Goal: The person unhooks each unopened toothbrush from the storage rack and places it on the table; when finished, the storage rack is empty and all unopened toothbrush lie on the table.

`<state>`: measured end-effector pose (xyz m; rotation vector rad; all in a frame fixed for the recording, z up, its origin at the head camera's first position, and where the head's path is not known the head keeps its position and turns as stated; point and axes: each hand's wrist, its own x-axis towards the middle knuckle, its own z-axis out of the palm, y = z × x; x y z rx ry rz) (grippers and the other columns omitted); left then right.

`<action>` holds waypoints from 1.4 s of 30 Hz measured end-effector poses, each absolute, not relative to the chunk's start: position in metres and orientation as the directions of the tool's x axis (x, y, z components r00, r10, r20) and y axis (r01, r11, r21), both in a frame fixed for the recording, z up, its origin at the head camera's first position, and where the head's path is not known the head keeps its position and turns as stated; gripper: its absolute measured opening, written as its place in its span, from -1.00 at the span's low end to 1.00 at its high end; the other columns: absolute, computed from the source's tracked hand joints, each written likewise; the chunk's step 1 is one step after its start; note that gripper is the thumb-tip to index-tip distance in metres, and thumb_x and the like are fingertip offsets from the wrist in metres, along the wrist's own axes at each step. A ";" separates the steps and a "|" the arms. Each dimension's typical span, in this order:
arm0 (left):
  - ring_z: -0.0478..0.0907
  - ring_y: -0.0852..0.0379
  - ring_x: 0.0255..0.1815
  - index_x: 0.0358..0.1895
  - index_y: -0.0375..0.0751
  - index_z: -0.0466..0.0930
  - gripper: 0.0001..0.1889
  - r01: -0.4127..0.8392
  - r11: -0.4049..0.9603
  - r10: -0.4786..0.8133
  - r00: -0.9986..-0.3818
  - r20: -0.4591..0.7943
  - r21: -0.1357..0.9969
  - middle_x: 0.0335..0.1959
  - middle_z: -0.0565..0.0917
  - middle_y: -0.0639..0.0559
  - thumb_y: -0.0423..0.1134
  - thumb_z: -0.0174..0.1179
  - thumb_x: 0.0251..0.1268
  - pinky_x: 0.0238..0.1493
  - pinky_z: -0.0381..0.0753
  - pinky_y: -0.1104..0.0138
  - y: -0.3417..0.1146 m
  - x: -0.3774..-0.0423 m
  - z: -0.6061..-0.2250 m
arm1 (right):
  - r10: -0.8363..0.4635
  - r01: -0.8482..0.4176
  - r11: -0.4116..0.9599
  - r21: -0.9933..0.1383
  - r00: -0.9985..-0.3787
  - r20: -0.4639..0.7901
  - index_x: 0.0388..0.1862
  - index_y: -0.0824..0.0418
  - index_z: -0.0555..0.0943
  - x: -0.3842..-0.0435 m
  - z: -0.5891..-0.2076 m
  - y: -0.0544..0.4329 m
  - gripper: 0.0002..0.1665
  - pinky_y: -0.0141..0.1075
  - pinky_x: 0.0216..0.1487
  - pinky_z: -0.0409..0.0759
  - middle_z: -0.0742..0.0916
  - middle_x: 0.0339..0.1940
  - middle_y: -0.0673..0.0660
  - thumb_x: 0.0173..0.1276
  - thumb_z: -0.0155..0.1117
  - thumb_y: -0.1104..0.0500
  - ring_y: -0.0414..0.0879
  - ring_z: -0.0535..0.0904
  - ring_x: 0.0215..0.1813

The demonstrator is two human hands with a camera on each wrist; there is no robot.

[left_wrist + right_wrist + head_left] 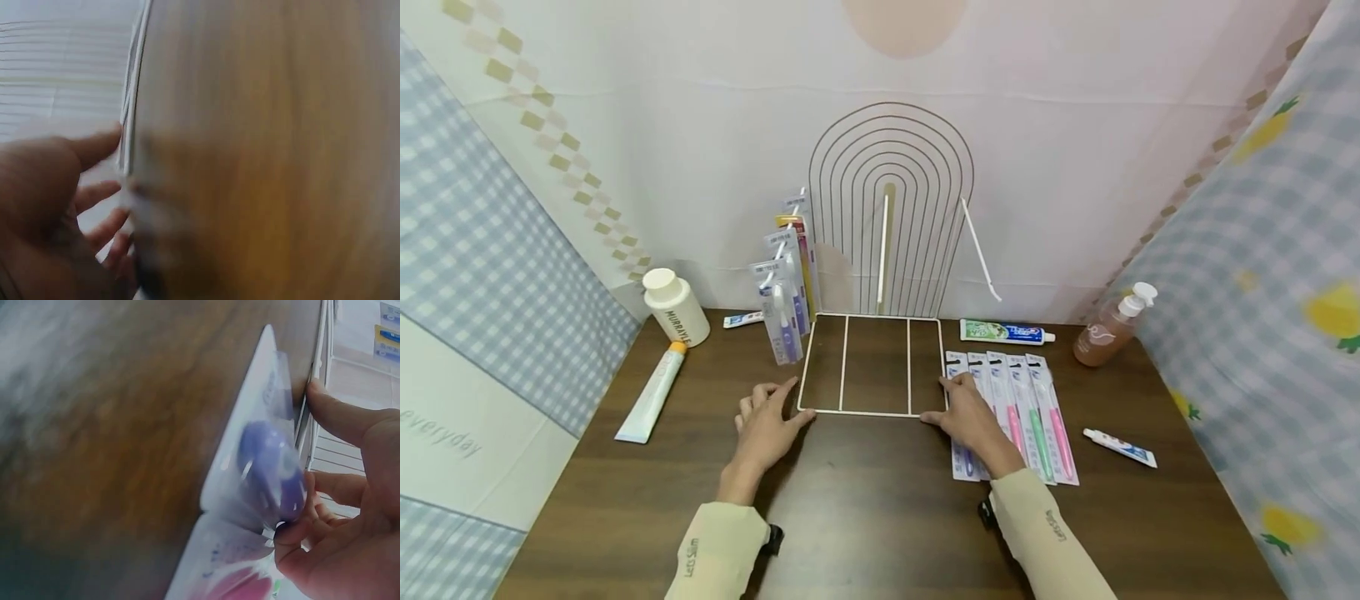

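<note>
A white wire display rack (877, 413) stands on the table, with a flat divided base and an arched back. At its front left corner is my left hand (769, 423), thumb on the front wire and index finger beside the left side wire, fingers loosely extended. My right hand (973, 418) holds the front right corner between thumb, on the front wire, and index finger, on the side wire. Packaged toothbrushes (1017, 425) lie in a row partly under the right hand; a purple one (269, 465) shows close to its fingers. Hanging toothbrush packs (785, 312) fill the rack's left hook.
Bare hooks (883, 250) project from the rack's middle and right. A toothpaste tube (1003, 332) and pump bottle (1107, 329) stand or lie at right, with a small tube (1120, 447) nearer. At left are a white bottle (679, 310) and an orange-capped tube (653, 392).
</note>
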<state>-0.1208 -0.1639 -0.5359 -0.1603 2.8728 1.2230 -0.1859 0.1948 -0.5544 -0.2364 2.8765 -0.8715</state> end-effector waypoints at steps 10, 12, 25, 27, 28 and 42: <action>0.76 -0.32 0.37 0.67 -0.34 0.50 -0.40 -0.008 0.439 -0.227 -0.969 0.102 0.898 0.36 0.75 -0.42 -0.19 0.35 0.74 0.45 0.70 0.06 -0.179 -0.133 -0.461 | -0.153 -0.055 0.824 -0.564 -0.980 -0.128 0.76 0.52 0.33 -0.187 -0.551 0.201 0.21 0.29 0.56 0.60 0.49 0.58 0.57 0.40 0.74 -0.05 0.36 0.67 0.34; 0.78 -0.14 0.31 0.60 -0.30 0.60 -0.47 0.058 0.413 -0.261 -0.949 0.179 0.909 0.32 0.80 -0.37 -0.23 0.37 0.72 0.36 0.67 0.34 -0.177 -0.136 -0.449 | -0.147 -0.052 0.823 -0.565 -0.981 -0.124 0.76 0.52 0.34 -0.187 -0.551 0.202 0.20 0.29 0.55 0.61 0.50 0.57 0.56 0.40 0.75 -0.04 0.36 0.67 0.33; 0.64 0.49 -0.04 0.16 -0.45 0.85 -0.76 0.216 0.293 -0.343 -0.886 0.313 0.931 0.22 0.86 -0.36 -0.44 0.45 0.55 -0.10 0.57 0.64 -0.165 -0.146 -0.438 | -0.142 -0.061 0.831 -0.553 -0.984 -0.105 0.75 0.51 0.35 -0.182 -0.559 0.202 0.19 0.30 0.49 0.64 0.52 0.52 0.57 0.40 0.74 -0.04 0.34 0.67 0.28; 0.65 0.47 -0.11 0.11 -0.47 0.86 -0.80 0.218 0.289 -0.352 -0.882 0.315 0.932 0.16 0.87 -0.38 -0.45 0.44 0.55 -0.15 0.57 0.63 -0.164 -0.146 -0.438 | -0.146 -0.064 0.831 -0.553 -0.984 -0.105 0.76 0.51 0.35 -0.182 -0.560 0.201 0.19 0.30 0.48 0.65 0.51 0.52 0.57 0.41 0.74 -0.04 0.32 0.67 0.26; 0.65 0.47 -0.14 0.08 -0.47 0.87 -0.82 0.216 0.291 -0.358 -0.879 0.315 0.932 0.13 0.87 -0.39 -0.45 0.44 0.55 -0.16 0.56 0.62 -0.164 -0.146 -0.438 | -0.147 -0.066 0.831 -0.552 -0.984 -0.104 0.76 0.51 0.35 -0.182 -0.560 0.201 0.19 0.31 0.48 0.65 0.51 0.52 0.57 0.41 0.73 -0.04 0.32 0.67 0.26; 0.67 0.44 -0.30 0.02 -0.46 0.87 -0.86 0.218 0.269 -0.353 -0.884 0.307 0.938 0.01 0.87 -0.41 -0.43 0.42 0.58 -0.18 0.61 0.58 -0.159 -0.139 -0.432 | -0.157 -0.081 0.825 -0.559 -0.983 -0.089 0.76 0.50 0.35 -0.182 -0.555 0.194 0.18 0.31 0.46 0.65 0.52 0.51 0.55 0.41 0.73 -0.03 0.33 0.67 0.26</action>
